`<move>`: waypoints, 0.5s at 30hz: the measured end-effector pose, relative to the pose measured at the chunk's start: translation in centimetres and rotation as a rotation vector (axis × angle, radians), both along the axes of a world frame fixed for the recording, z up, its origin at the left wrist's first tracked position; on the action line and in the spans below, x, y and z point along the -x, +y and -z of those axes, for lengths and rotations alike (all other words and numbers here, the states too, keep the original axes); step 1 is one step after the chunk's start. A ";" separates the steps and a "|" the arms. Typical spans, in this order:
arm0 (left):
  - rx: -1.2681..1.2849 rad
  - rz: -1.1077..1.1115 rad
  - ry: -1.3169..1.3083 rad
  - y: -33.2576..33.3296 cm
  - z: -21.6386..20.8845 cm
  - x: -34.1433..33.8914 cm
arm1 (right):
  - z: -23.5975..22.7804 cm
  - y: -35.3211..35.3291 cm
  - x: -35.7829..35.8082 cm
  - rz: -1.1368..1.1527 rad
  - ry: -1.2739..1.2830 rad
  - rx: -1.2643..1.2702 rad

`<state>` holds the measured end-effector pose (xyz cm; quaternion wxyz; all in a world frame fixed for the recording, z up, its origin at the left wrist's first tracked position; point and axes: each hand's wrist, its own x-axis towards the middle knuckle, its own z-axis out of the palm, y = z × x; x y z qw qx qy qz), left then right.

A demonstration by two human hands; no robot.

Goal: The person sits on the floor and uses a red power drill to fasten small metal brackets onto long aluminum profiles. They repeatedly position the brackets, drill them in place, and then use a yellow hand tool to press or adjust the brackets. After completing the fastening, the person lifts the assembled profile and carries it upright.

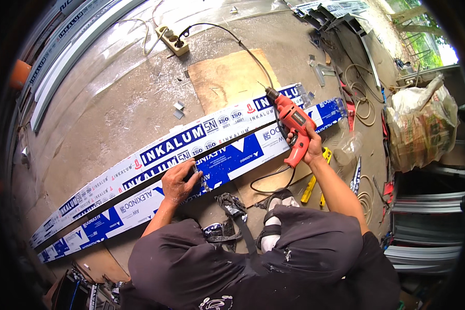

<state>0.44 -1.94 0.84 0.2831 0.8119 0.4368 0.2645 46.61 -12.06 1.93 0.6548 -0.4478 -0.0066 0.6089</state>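
- We hold the red drill in our right hand, the fingers closed around its handle; the drill therefore sits directly at that hand, just beyond the wrist.
- Its chuck points away from us and slightly left, over the far printed profile, with the bit reaching toward the plywood sheet.
- Our left hand lies well apart from the drill, to its left and nearer our body, with bent fingers over the near printed profile, close to the dark gap; we cannot tell whether it pinches anything.
- Both profiles, wrapped in blue and white film, run side by side in front of our knees, from lower left to upper right, passing beneath the drill.
- A black cord loops below the drill's handle, left of our right forearm.
- Near that forearm we see a yellow tool on the floor; a cream socket block lies farther off, beyond the plywood.
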 end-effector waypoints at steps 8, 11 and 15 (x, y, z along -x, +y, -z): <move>1.179 -0.654 -1.539 7.6 -0.3 10.9 | -2.2 -1.1 -0.4 -0.189 -0.550 0.466; 0.818 -0.980 -1.146 8.2 -0.8 12.1 | -3.1 -4.8 -1.9 -0.159 -0.821 0.456; 0.065 -0.445 -0.271 3.0 -2.1 7.1 | -2.2 -10.7 -4.6 0.222 -1.515 0.833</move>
